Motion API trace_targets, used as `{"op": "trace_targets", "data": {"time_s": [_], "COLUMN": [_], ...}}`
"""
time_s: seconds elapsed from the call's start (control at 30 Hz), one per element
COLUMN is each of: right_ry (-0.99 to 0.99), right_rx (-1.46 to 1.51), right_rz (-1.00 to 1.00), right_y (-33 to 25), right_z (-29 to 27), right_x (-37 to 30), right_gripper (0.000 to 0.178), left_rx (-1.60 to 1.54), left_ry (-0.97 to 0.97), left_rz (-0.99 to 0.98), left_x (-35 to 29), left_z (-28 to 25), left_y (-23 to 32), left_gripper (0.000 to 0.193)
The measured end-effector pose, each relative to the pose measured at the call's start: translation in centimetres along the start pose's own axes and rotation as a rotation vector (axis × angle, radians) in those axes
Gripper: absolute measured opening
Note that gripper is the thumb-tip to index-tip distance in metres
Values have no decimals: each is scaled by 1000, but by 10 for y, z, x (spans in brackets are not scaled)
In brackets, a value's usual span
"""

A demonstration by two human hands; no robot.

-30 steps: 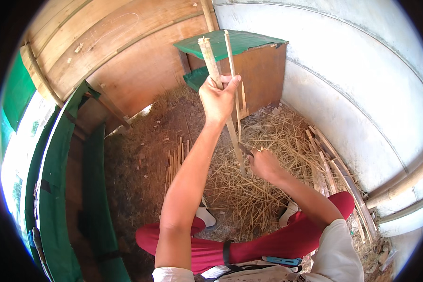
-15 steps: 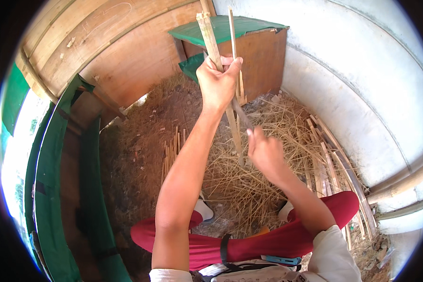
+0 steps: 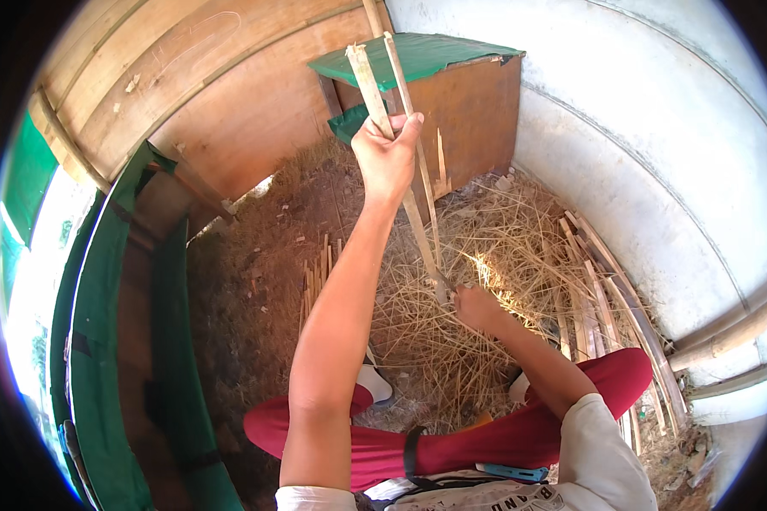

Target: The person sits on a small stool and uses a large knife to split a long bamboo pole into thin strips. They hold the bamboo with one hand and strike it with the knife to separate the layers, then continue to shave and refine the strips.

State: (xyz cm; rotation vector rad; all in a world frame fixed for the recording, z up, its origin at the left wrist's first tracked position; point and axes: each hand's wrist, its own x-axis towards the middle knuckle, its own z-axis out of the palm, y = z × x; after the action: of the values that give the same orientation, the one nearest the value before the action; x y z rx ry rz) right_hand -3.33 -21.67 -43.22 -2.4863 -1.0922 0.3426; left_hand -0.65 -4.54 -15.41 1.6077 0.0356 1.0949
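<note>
My left hand [image 3: 385,157] is raised in front of me, closed around a pale, flat bamboo strip [image 3: 367,81] that slants down toward the floor. Beside it runs a thinner bamboo strip [image 3: 400,75], pinned under my thumb; whether the two are joined at the bottom, I cannot tell. My right hand [image 3: 479,307] is lower and to the right, closed on a knife [image 3: 445,283]. Its short dark blade shows at the lower end of the strips, while my fingers hide the handle.
Tangled bamboo shavings [image 3: 503,247] cover the ground between my feet and a brown box with a green top [image 3: 473,111]. Long bamboo slats [image 3: 601,307] lie along the white wall at right. More thin sticks [image 3: 317,277] lie behind my left forearm. Green-covered shelving [image 3: 166,341] stands at left.
My right hand and the knife have moved down along the strips to their lower end. The thinner strip's top has swung left, nearer the broad one. My left hand has shifted slightly left and down.
</note>
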Motion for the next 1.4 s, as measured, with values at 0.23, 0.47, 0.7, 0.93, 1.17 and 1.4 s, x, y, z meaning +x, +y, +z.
{"op": "trace_targets", "data": {"time_s": [0.23,0.47,0.7,0.93,1.17,1.4], "right_ry": [-188,-28,-136,-188,-367,-591], "right_rx": [-222,-264,-461,-512,-56,1392], "right_rz": [46,98,-81,-70,161,590], "right_y": [-1,-14,-7,-6,-8,28], "right_z": [-26,-34,-28,-14,-54,-22], "right_x": [2,-7,-3,9,17,25], "right_gripper": [28,36,26,26,65,58], "left_rx": [12,7,-18,33,56,-18], "left_ry": [13,54,29,49,65,31], "left_rz": [-12,-29,-25,3,-8,-15], "left_x": [-16,-20,-25,-22,-23,-25], "left_z": [16,19,25,29,21,20], "left_y": [15,20,16,14,15,22], "left_gripper": [19,17,17,19,20,18]}}
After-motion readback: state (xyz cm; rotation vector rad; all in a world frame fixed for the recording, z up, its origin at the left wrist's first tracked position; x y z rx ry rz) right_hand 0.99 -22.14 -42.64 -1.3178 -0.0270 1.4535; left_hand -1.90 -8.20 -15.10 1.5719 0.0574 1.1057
